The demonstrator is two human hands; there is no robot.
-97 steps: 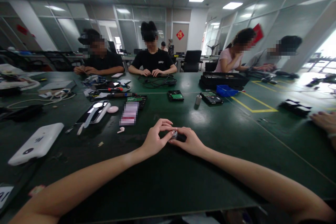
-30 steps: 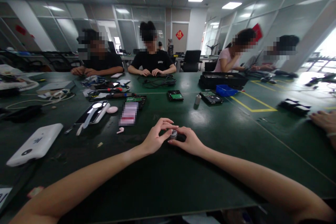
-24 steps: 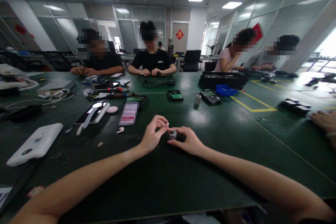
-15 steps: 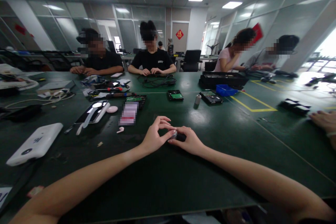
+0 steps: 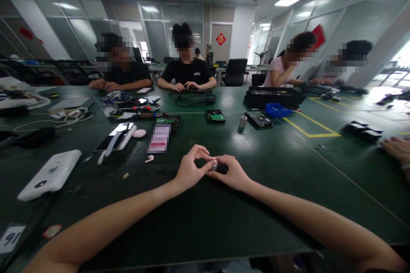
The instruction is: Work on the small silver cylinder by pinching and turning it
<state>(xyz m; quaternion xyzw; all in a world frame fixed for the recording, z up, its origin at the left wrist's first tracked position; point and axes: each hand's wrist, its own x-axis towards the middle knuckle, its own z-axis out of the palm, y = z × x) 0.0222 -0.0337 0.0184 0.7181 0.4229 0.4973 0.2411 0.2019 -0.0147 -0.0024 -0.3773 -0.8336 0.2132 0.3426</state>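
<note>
My left hand (image 5: 191,169) and my right hand (image 5: 232,172) meet at the middle of the green table (image 5: 205,217). Between their fingertips is a small silver-topped cylinder (image 5: 215,165), mostly covered by the fingers. The left thumb presses at its top, and the left fingers arch over to the right hand's fingertips. My right thumb and fingers close round its side. Farther off stands a similar small grey cylinder (image 5: 242,122), upright beside a hard drive (image 5: 260,119). Another hard drive with a green circuit board (image 5: 215,116) lies left of it.
To the left are a phone (image 5: 159,138), a pink earbud (image 5: 149,159), a pink round case (image 5: 139,133) and a white device (image 5: 51,174). A blue tray (image 5: 278,110) and a black case (image 5: 272,97) stand at the back right. A co-worker's hand (image 5: 396,150) rests at the right edge.
The camera view has shifted slightly. Both hands stay together round the small cylinder, with the left fingers curled a little more.
</note>
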